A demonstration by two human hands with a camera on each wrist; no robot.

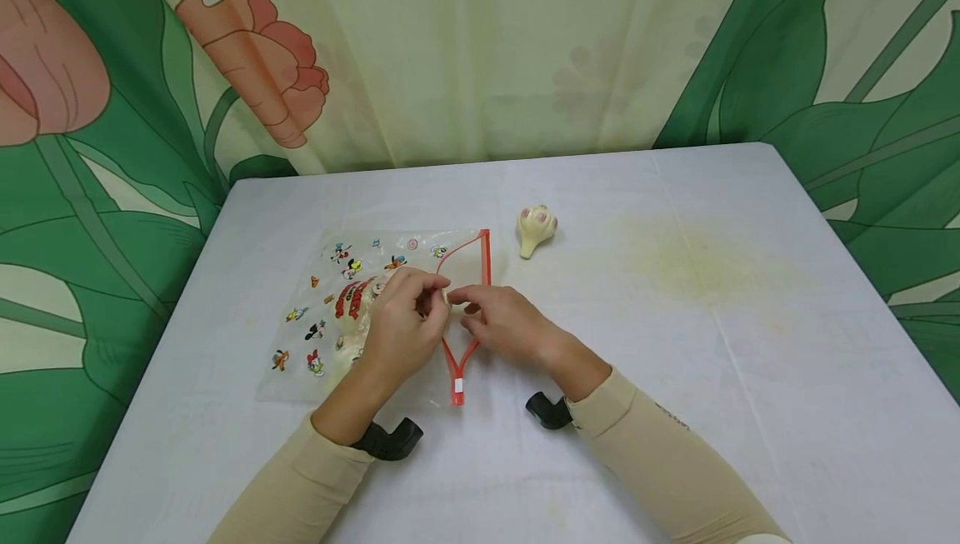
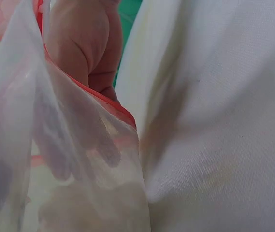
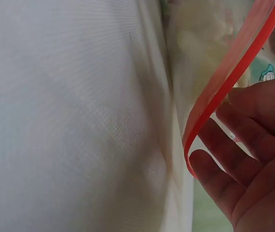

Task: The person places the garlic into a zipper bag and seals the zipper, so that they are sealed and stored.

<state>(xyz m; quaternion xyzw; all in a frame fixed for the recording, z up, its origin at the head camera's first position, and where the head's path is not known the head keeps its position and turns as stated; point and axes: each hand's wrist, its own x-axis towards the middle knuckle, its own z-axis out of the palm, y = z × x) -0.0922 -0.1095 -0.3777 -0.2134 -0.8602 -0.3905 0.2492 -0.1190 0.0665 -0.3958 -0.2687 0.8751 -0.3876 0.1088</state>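
A clear plastic zip bag (image 1: 300, 377) with cartoon prints lies on the table, its red-edged mouth facing right and spread apart. Pale lumps show through its film. At the mouth's left rim, my left hand (image 1: 401, 319) pinches the plastic between curled fingers. My right hand (image 1: 513, 323) reaches to the mouth from the right, its fingertips beside the left ones. Loosely bent right-hand fingers (image 3: 238, 154) lie along the red zip edge (image 3: 234, 77) in the right wrist view. A garlic bulb (image 1: 536, 230) lies beyond the bag's upper right corner.
A white cloth (image 1: 637, 461) covers the table and carries a yellowish stain at the right. Behind hangs a curtain (image 1: 480, 69) printed with leaves and flowers. Black wrist mounts (image 1: 390, 440) jut inward from both sleeves.
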